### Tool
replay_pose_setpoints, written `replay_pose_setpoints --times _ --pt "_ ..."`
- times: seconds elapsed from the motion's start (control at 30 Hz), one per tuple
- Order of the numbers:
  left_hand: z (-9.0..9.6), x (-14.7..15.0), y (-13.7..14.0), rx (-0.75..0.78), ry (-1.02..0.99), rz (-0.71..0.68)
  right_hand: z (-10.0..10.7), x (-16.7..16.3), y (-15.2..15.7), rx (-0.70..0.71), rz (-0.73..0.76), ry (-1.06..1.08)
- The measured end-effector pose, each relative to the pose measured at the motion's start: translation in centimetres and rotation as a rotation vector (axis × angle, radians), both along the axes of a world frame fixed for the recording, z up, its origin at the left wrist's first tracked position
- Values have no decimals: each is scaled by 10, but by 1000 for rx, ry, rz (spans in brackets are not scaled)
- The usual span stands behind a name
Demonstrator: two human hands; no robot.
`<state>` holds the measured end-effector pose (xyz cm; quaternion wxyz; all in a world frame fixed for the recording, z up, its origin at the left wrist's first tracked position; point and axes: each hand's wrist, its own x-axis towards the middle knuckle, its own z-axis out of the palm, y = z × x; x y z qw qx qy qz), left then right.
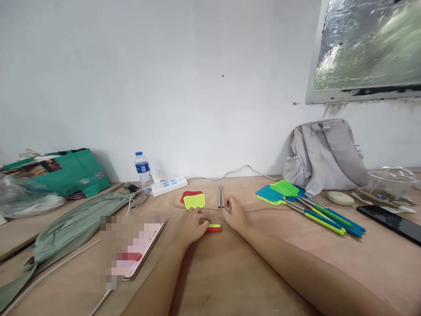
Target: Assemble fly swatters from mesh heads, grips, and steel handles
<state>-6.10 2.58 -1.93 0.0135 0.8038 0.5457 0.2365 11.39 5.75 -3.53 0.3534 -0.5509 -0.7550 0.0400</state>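
My left hand point(194, 223) lies on the wooden table with its fingers loosely spread, just below a yellow mesh swatter head point(194, 201). Partly under that head is a red swatter head point(187, 195). By the left thumb lie a yellow handle point(215, 225) and a red handle point(214, 229), side by side; the hand covers their left ends. My right hand point(235, 214) has curled fingers next to two thin metal rods point(221, 197) standing parallel, pointing away from me. Whether its fingertips pinch anything is hidden.
Several assembled fly swatters point(309, 210), blue and green, lie to the right before a grey backpack point(324, 153). Further right are a black phone point(391, 223) and a clear bowl point(391, 182). On the left are a phone point(141, 250), a power strip point(169, 186), a water bottle point(143, 169) and bags.
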Motion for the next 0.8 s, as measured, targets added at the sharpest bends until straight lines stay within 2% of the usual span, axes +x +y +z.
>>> replay_pose_setpoints --times 0.1,0.2,0.5,0.67,0.8 --pt "1 3 -3 3 15 -65 1 -12 31 -37 -77 -29" --pt "0 4 -4 -7 -21 -125 -1 -13 46 -75 -75 -101" --pt "-1 3 -5 -49 -28 -178 -8 -3 48 -204 -122 -239" --pt "3 3 -8 -104 -10 -289 -7 12 49 -244 -117 -217" --pt "3 0 -8 -133 -18 -318 -9 24 52 -282 -124 -148"
